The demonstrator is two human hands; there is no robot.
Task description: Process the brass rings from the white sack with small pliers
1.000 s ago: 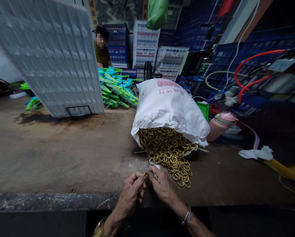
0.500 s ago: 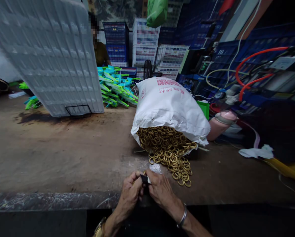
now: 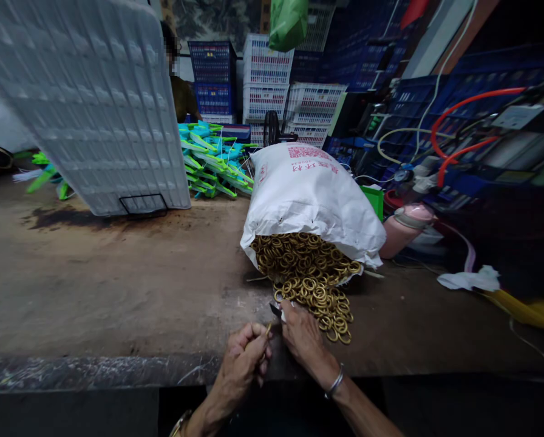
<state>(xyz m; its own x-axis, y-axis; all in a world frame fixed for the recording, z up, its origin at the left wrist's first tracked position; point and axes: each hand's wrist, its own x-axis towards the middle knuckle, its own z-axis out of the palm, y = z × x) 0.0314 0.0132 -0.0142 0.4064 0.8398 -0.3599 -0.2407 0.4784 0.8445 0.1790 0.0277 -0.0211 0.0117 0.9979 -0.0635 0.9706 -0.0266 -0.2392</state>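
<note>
The sack [image 3: 308,188] lies on the table [image 3: 163,273] with its mouth facing the worker, and serves as the reference for all positions. A heap of loose rings [image 3: 320,303] runs out of the mouth onto the table in front of the sack.

The left hand [image 3: 249,353], in front of the sack and left of the heap, pinches one ring [image 3: 268,328] between thumb and forefinger. The right hand [image 3: 303,334], nearer the sack and just beside the heap, pinches a small dark tool [image 3: 275,311]. The tool is small and dim in this view; it appears to be a short blade, angled away to the left.

Hazards:
- Cut. If the tool is sharp and slips off a ring, the left thumb stands near its path. Cause: excess force, with both hands working close together.
- Dropped ring. The pinch covers little of the ring; a loose grip could let it roll off the table edge in front of the sack.
- Spill. A sideways sweep of the right hand could scatter the heap.
- Slump. Pulling rings from below the mouth could release more of the load.
</note>
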